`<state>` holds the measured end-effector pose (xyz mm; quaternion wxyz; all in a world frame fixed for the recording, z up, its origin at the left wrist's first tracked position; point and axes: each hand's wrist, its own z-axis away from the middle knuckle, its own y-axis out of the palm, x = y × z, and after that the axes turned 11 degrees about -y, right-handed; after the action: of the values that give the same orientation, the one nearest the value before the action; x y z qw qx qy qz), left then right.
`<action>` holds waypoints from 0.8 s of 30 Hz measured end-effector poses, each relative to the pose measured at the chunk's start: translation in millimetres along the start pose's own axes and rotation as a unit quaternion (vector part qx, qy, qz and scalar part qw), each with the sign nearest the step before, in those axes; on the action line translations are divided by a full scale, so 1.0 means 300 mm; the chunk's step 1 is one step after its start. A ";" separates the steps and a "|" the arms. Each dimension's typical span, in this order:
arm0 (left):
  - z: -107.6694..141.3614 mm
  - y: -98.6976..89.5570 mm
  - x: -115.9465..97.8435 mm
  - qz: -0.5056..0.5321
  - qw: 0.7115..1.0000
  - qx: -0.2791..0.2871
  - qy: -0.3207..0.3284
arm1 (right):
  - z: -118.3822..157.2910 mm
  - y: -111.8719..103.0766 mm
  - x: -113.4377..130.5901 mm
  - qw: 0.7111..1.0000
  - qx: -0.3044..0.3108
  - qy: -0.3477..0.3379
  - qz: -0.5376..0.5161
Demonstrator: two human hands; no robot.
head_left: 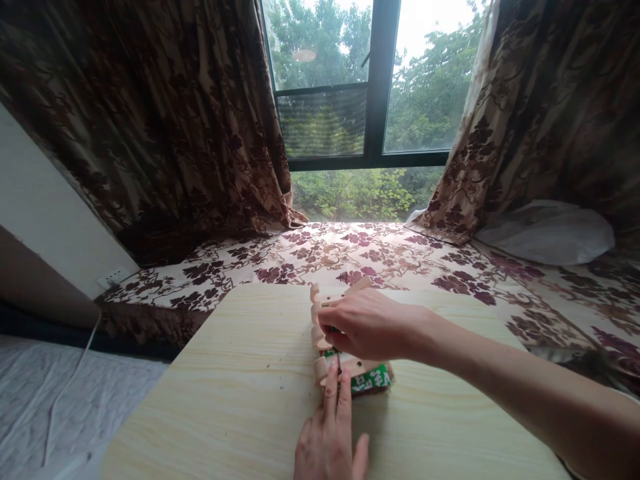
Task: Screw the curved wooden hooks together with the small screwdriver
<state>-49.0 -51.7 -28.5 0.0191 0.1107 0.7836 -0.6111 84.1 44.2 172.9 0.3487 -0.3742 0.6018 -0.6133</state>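
Note:
A light wooden assembly with several rounded pieces along its left side lies on the table. Under its near end is a green pack with white characters. My left hand comes from the front edge, its index and middle fingers stretched out and pressing on the nearest wooden strip. A small dark, slim thing shows by those fingertips, too small to name. My right hand reaches over from the right. Its fingers are curled and pinched at the middle of the assembly, hiding whatever they hold.
The pale wood-grain table has rounded far corners. Behind it lies a window seat with a floral cover, below a window between patterned curtains. A white plastic bag rests at right. A white cable hangs at left.

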 end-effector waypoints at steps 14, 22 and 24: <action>-0.010 -0.005 0.024 0.002 0.999 0.028 0.032 | -0.002 -0.006 -0.005 1.000 -0.010 -0.015 0.010; -0.004 -0.005 0.023 0.006 0.999 0.044 0.023 | -0.008 0.027 -0.008 1.000 -0.029 0.012 0.006; -0.005 -0.009 0.021 0.007 0.999 0.047 0.020 | -0.009 0.015 -0.006 1.000 -0.016 0.011 0.008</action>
<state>-55.5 -49.9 -26.7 0.0027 0.1287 0.7533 -0.6449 82.3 46.9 168.3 0.3407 -0.3682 0.6186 -0.6048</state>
